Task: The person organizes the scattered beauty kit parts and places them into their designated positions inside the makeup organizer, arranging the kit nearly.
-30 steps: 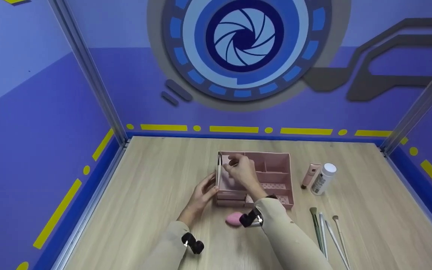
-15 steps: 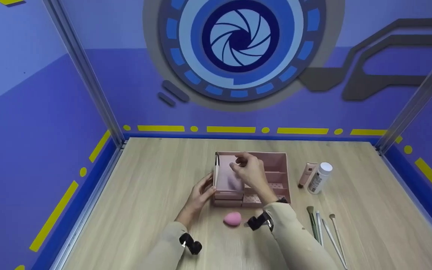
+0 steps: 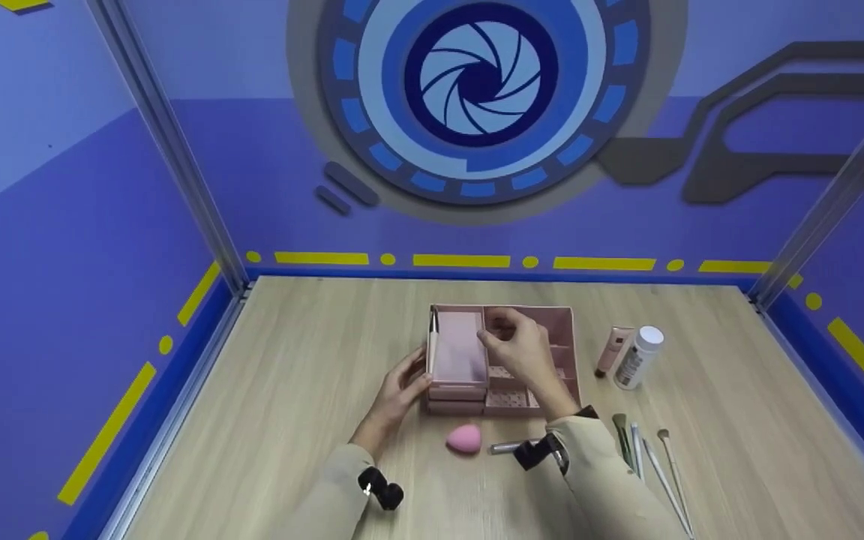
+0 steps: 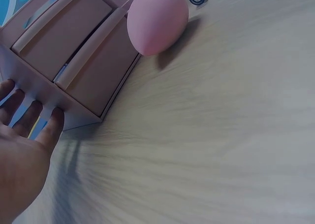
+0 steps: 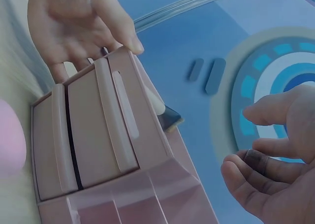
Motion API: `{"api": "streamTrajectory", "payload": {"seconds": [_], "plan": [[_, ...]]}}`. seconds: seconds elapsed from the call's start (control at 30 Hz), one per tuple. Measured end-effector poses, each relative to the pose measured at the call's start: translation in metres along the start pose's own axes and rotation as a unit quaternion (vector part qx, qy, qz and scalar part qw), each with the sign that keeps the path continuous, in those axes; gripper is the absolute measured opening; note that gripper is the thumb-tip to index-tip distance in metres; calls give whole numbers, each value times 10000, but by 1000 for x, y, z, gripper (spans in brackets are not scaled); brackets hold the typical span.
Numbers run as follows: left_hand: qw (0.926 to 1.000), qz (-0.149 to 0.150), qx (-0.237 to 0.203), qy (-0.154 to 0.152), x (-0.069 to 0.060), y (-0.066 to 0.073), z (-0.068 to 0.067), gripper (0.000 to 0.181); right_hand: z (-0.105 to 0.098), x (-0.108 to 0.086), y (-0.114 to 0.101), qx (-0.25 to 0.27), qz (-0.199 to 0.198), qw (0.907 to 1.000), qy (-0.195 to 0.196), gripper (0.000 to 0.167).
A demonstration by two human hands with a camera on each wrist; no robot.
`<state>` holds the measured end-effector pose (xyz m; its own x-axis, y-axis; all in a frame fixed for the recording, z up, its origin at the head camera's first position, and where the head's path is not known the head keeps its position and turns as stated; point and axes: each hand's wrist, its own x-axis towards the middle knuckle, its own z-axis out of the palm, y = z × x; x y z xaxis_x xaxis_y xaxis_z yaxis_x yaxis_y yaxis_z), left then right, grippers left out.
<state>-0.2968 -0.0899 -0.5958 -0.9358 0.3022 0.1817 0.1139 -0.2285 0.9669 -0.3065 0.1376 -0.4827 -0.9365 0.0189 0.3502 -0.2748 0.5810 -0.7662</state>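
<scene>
A pink makeup organizer [image 3: 458, 409] with drawers and open compartments stands on the table. My left hand [image 3: 396, 397] rests against its left side, the straight fingers touching the side wall and the thumb on the top edge [image 5: 133, 51]. A makeup brush [image 3: 433, 341] lies in the narrow slot along the organizer's left side; its dark bristles [image 5: 171, 118] stick out in the right wrist view. Above the right compartments hovers my right hand [image 3: 526, 352], fingers loosely bent and holding nothing [image 5: 280, 155]. In front sit a pink makeup sponge [image 3: 465, 439] and a silver tube [image 3: 505, 448].
Right of the organizer, a small pink squeeze tube [image 3: 614, 351] and a white bottle [image 3: 640, 358] stand side by side. Several makeup brushes [image 3: 664, 469] lie at the front right. Blue panels [image 3: 372, 225] enclose the table [image 3: 312, 337] at the back and sides.
My right hand has moved rightward, away from the brush in the slot to above the compartments. More of the silver tube shows beside its wrist. The left hand stays against the organizer.
</scene>
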Motion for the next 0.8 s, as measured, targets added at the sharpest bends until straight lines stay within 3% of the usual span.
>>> {"api": "streamTrajectory", "payload": {"seconds": [0.33,0.63,0.8], "plan": [[9997,116,72,-206,1,-2,-3,64,-17,-10,6,-67,153,9998,117,33],[9994,217,192,-167,1,-1,-3,62,-31,-15,15,350,154,9992,99,31],[9993,218,253,-158,1,0,-3,62,-41,-22,20,317,88,9992,209,33]]}}
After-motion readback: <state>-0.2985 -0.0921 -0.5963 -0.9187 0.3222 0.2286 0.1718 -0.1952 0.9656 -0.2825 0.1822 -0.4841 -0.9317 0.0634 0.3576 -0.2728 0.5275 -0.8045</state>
